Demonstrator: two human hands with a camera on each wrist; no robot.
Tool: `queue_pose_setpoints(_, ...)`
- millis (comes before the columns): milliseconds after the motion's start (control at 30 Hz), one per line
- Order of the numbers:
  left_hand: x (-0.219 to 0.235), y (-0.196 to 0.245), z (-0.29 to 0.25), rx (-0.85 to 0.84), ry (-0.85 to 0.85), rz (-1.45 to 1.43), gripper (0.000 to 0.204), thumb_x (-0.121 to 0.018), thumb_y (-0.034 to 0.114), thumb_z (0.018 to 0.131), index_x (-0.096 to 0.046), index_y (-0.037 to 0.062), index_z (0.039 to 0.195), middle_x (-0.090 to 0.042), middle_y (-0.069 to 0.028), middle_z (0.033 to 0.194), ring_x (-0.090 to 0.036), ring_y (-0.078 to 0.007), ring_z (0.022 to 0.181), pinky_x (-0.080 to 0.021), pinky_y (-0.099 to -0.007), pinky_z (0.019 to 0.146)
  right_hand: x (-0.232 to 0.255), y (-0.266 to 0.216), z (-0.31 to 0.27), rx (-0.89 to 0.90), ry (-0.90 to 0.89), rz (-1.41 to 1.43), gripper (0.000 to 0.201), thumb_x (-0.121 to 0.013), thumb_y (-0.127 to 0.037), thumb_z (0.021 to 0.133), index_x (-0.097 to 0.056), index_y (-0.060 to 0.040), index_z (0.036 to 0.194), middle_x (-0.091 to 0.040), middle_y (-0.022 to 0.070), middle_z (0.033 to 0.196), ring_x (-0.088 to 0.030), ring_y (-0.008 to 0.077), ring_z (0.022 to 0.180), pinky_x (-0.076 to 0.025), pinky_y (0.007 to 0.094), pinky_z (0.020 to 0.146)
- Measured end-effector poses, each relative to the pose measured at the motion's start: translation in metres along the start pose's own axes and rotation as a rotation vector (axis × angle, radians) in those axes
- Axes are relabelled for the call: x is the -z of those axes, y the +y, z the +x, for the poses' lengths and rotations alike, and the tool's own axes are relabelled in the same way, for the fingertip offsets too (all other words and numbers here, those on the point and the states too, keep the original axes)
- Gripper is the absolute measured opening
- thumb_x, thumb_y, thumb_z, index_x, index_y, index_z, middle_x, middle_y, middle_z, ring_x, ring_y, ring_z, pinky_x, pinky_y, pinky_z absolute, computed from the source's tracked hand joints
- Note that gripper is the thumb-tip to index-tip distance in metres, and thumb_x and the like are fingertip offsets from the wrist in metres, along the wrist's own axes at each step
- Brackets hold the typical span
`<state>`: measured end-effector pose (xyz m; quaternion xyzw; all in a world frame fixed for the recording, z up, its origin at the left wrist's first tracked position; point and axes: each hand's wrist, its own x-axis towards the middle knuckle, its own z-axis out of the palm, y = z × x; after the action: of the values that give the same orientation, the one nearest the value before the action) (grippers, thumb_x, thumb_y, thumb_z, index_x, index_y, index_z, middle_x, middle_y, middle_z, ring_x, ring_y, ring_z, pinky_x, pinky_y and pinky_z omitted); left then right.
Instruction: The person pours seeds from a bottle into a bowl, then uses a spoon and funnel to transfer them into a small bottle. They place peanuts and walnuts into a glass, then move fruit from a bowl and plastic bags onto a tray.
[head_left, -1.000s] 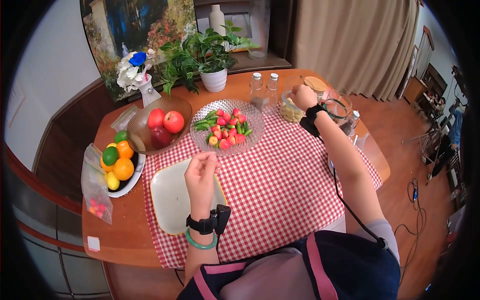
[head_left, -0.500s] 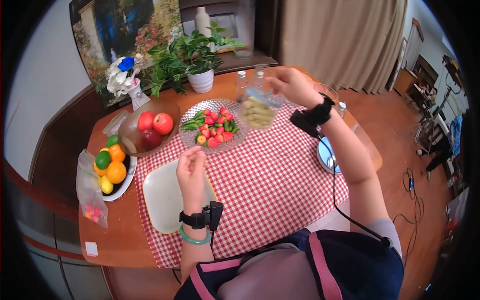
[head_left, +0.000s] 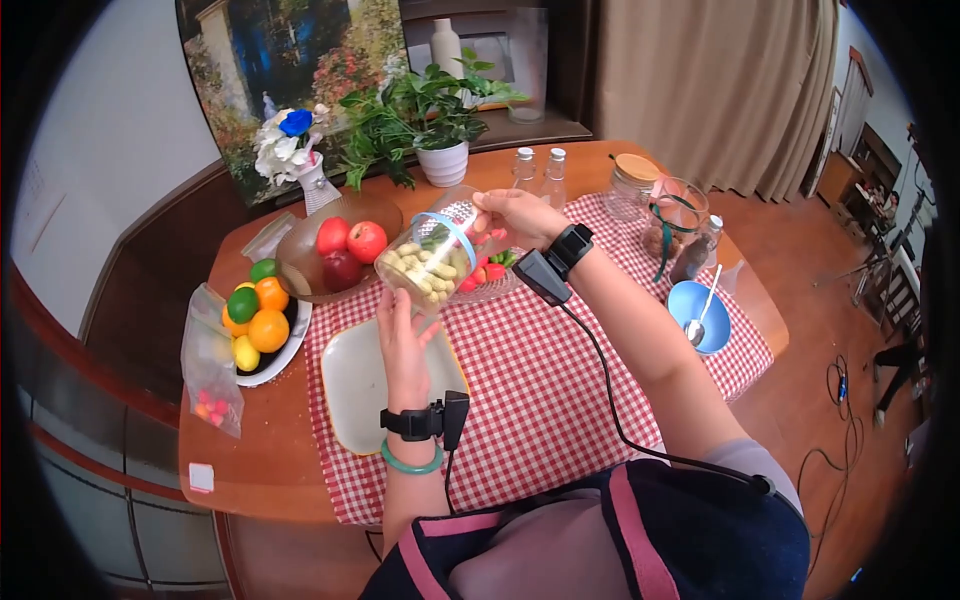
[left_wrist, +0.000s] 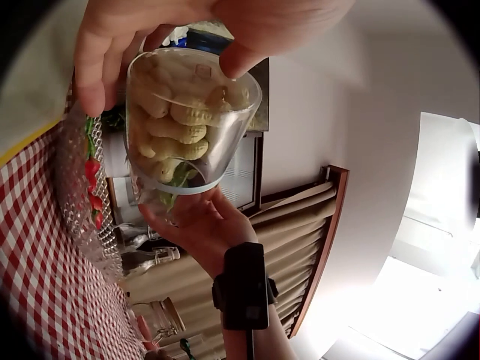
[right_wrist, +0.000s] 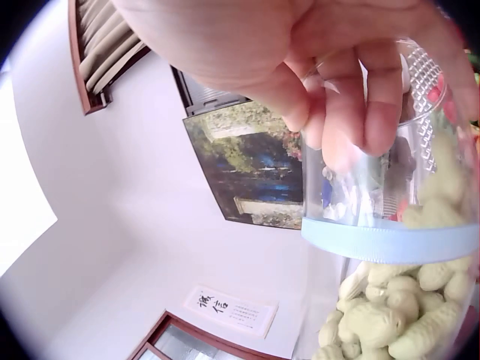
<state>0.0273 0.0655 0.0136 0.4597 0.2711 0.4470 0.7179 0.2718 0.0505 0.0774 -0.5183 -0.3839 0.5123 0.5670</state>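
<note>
A clear glass jar [head_left: 428,262] of peanuts, with a light blue ribbon [right_wrist: 382,240] round its middle, is tilted in the air with its base toward the lower left. My right hand [head_left: 525,215] pinches its rim, thumb outside and fingers reaching over into the mouth. Close under the base is my left hand [head_left: 405,350], fingers extended; its thumb overlaps the jar's bottom in the left wrist view. Behind the jar, partly hidden, stands a cut-glass bowl [head_left: 497,292] of strawberries and small green vegetables. Below lies a white rectangular dish [head_left: 350,390].
A brown glass bowl [head_left: 300,285] of red fruit and a plate [head_left: 290,345] of citrus stand left. At the right are a blue bowl [head_left: 712,312] with a spoon, a wooden-lidded jar [head_left: 632,190] and a ribboned glass jar [head_left: 668,245]. Bottles [head_left: 553,178] and a potted plant [head_left: 442,162] stand behind.
My right hand has lifted the peanut jar from the back right and brought it leftward, tilting it. The left hand now meets the jar's base.
</note>
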Motion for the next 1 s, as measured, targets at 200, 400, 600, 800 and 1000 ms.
queue_pose_setpoints(200,0.001,0.005,0.0,-0.082,0.053,0.01,0.069,-0.049,0.043,0.095,-0.021,0.0046,0.145,-0.034,-0.0138,0.142,-0.038,-0.0287,0.127,-0.038,-0.039,0.094,0.003,0.027,0.006,-0.095,-0.073,0.215,0.027,-0.037,-0.027,0.1,-0.055,-0.0088,0.094,-0.059,-0.0004,0.075,-0.061,0.0153,0.076,-0.051,0.0556,0.08)
queue_pose_setpoints(400,0.0,0.006,-0.001,-0.166,0.041,0.014,0.067,-0.046,0.041,0.097,-0.018,0.0061,0.146,-0.03,-0.0149,0.146,-0.033,-0.0279,0.132,-0.035,-0.0388,0.097,0.006,0.044,0.009,-0.133,-0.114,0.389,0.027,-0.033,-0.026,0.101,-0.054,-0.0101,0.093,-0.06,-0.0011,0.073,-0.062,0.014,0.072,-0.05,0.0592,0.081)
queue_pose_setpoints(600,-0.007,0.012,-0.005,-0.296,-0.033,0.035,0.063,-0.043,0.039,0.097,-0.018,0.0106,0.147,-0.028,-0.0119,0.149,-0.033,-0.0289,0.131,-0.031,-0.0416,0.1,0.008,0.053,0.013,-0.148,-0.146,0.47,0.028,-0.032,-0.026,0.102,-0.052,-0.0109,0.092,-0.06,-0.0008,0.072,-0.062,0.0147,0.073,-0.047,0.062,0.085)
queue_pose_setpoints(800,-0.007,0.011,-0.004,-0.375,-0.069,0.002,0.066,-0.044,0.041,0.095,-0.018,0.0107,0.147,-0.03,-0.0104,0.148,-0.034,-0.0284,0.13,-0.03,-0.0418,0.101,0.004,0.05,0.013,-0.12,-0.164,0.515,0.027,-0.035,-0.029,0.101,-0.052,-0.0105,0.092,-0.06,0.0003,0.074,-0.062,0.0159,0.073,-0.045,0.0628,0.088)
queue_pose_setpoints(1000,-0.006,0.009,-0.005,-0.266,-0.021,-0.023,0.063,-0.044,0.038,0.096,-0.02,0.0055,0.145,-0.038,-0.0171,0.139,-0.041,-0.0256,0.124,-0.035,-0.0388,0.097,0.022,0.0,-0.03,0.027,-0.001,0.189,0.026,-0.041,-0.029,0.099,-0.055,-0.0093,0.091,-0.061,0.0017,0.076,-0.061,0.0142,0.072,-0.05,0.0535,0.082)
